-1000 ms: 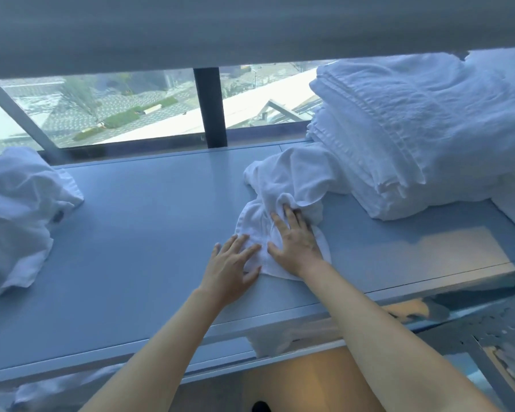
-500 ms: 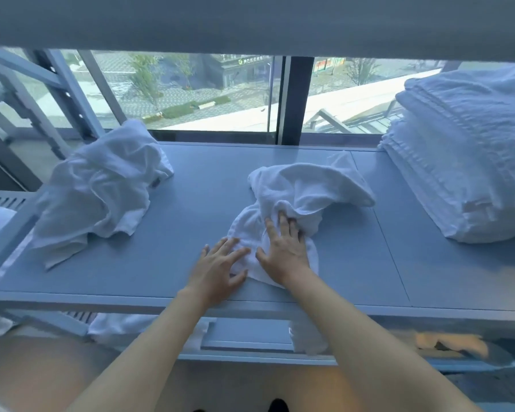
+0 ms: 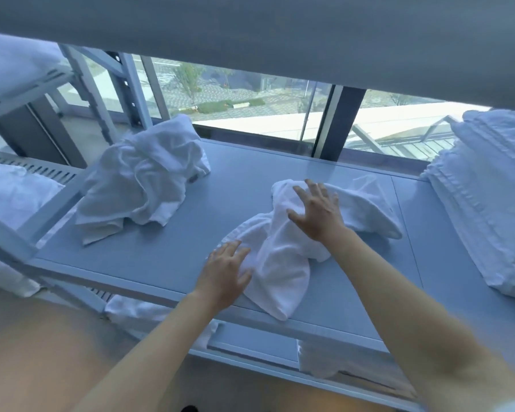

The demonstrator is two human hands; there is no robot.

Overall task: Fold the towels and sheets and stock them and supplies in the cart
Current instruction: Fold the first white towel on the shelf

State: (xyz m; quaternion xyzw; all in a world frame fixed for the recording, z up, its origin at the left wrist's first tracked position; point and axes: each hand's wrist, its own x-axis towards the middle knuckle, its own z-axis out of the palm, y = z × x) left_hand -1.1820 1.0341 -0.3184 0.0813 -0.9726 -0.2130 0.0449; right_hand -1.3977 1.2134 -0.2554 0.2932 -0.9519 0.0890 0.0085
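A grey-blue shelf [image 3: 167, 248] runs across a metal rack in front of a wide window [image 3: 244, 102], with another shelf's underside overhead. At the far left, white linen [image 3: 9, 191] lies on a neighbouring rack. On the shelf's left part sits a crumpled towel [image 3: 143, 179], heaped loosely, near the left post and reaching almost to the back edge. Bare shelf lies open between this heap and the middle towel, and along the front edge on the left.

The left hand [image 3: 223, 275] rests flat, palm down, fingers straight and slightly spread, on the near left corner of the small white towel [image 3: 283, 263]. That towel lies rumpled in the middle of the shelf; its long axis runs from the front edge, where its near tip just reaches the lip, away and to the right toward the back. The right hand [image 3: 317, 212] is laid on the towel's far bunched part, palm down, fingers spread wide and straight, gripping nothing. Both forearms reach in from below, the right one crossing the shelf's front edge.

Right of the towel is a strip of bare surface, then a tall stack of folded towels [image 3: 488, 197] at the shelf's right end. Below the shelf, more white cloth [image 3: 318, 361] shows on a lower level.
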